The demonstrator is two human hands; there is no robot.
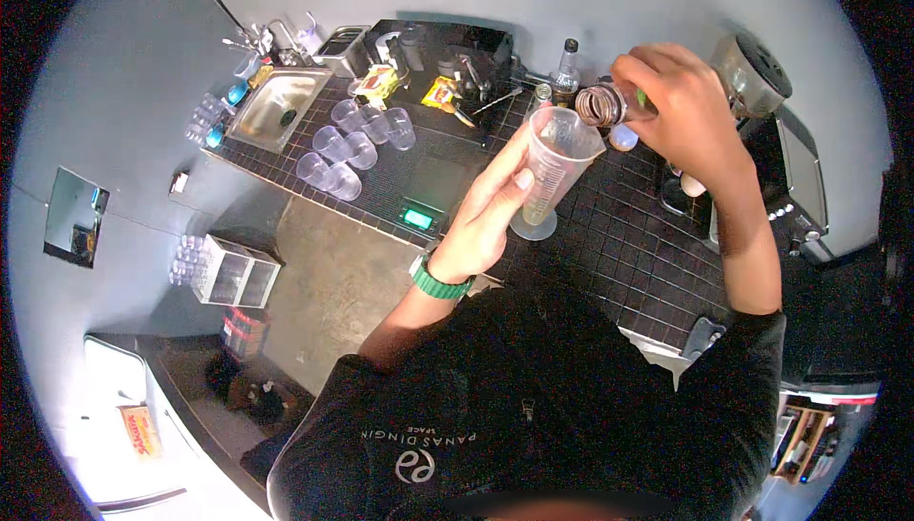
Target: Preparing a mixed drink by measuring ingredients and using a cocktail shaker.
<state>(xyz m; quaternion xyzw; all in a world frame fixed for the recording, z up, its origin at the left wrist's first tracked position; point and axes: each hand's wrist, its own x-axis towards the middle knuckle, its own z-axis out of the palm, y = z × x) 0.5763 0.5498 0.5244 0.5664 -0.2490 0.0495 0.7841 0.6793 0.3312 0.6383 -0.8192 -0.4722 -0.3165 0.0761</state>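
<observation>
My left hand (484, 216) is wrapped round a see-through plastic measuring cylinder (555, 176) with a spout, marks on its side and a round foot. The cylinder leans slightly over the black tiled counter. My right hand (681, 107) grips a bottle (603, 104) tipped on its side, its threaded mouth at the cylinder's rim. Most of the bottle is hidden by my fingers. Whether liquid is running out, I cannot tell. Behind the cylinder stand a dark bottle with a black cap (566, 69) and a smaller bottle, partly covered.
Several see-through plastic cups (345, 145) stand left on the black tiled counter (619, 235), near a scale with a lit green display (417, 218). A steel sink (279, 110) lies further left. Yellow packets (440, 95) rest at the back. An oven-like appliance (795, 183) stands right.
</observation>
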